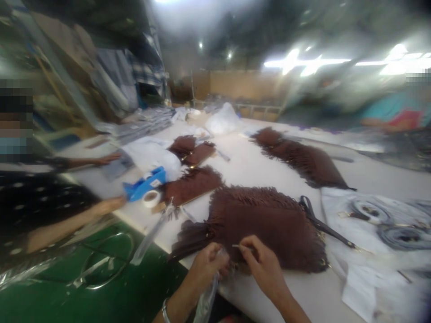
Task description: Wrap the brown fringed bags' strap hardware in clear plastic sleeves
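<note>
A brown fringed bag (259, 220) lies flat in front of me, with tassels hanging off its left end. At its near edge my left hand (208, 265) is closed around a strip of clear plastic (207, 299) that trails down toward me. My right hand (264, 264) is just beside it, over the bag's front edge, finger and thumb pinched on a small thin pale piece (235, 246) whose kind I cannot make out. A black strap (333, 229) with a gold clasp extends from the bag's right side.
More brown fringed bags (303, 159) lie on the white table (235, 166). Left stand a blue tape dispenser (148, 183) and a tape roll (151, 198); a co-worker's hand (109, 205) is near them. Coiled straps (402, 235) lie right. A wire hoop (107, 264) is at lower left.
</note>
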`<state>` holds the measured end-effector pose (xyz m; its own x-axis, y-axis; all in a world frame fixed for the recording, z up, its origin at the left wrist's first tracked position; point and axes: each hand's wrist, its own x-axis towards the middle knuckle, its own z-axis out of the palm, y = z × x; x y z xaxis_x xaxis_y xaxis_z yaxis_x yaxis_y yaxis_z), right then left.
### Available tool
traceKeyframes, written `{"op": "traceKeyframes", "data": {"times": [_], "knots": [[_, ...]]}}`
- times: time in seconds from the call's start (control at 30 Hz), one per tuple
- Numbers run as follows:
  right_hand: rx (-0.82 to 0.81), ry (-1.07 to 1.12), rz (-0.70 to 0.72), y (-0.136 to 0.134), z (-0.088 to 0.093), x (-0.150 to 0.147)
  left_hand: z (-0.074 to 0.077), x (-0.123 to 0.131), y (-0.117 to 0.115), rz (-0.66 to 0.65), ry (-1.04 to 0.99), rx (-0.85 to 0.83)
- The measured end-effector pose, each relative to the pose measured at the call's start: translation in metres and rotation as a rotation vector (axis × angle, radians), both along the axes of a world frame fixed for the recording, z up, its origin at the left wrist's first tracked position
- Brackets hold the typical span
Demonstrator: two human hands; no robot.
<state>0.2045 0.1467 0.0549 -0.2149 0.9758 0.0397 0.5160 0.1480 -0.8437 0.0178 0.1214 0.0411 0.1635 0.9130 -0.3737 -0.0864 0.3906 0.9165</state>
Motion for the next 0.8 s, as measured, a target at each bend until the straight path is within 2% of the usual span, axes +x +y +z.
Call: {"op": "traceKeyframes", "data": {"times": [0.13, 0.3, 0.43, 0.53, 0.7, 0.8], "knots": [[0.023, 0.018, -0.018, -0.007, 0.003, -0.004, -0.009, 0.012, 0.005, 0.181, 0.042, -0.112], [0.08, 0.021, 0.07, -0.01, 0.001, -0.017, -0.013, 0.014, -0.007, 0.259, 0.029, -0.09], [0.047, -0.026, 0.058, -0.004, -0.01, -0.021, -0.014, 0.009, -0.014, 0.285, 0.018, -0.185], [0.024, -0.036, 0.071, -0.002, -0.012, -0.018, -0.012, 0.008, -0.014, 0.297, -0.041, -0.188], [-0.082, 0.039, 0.139, -0.004, 0.001, -0.01, -0.009, 0.01, -0.01, 0.249, -0.077, -0.129], [-0.064, -0.005, 0.198, -0.005, 0.011, -0.011, -0.013, 0.008, -0.01, 0.228, -0.183, -0.114]]}}
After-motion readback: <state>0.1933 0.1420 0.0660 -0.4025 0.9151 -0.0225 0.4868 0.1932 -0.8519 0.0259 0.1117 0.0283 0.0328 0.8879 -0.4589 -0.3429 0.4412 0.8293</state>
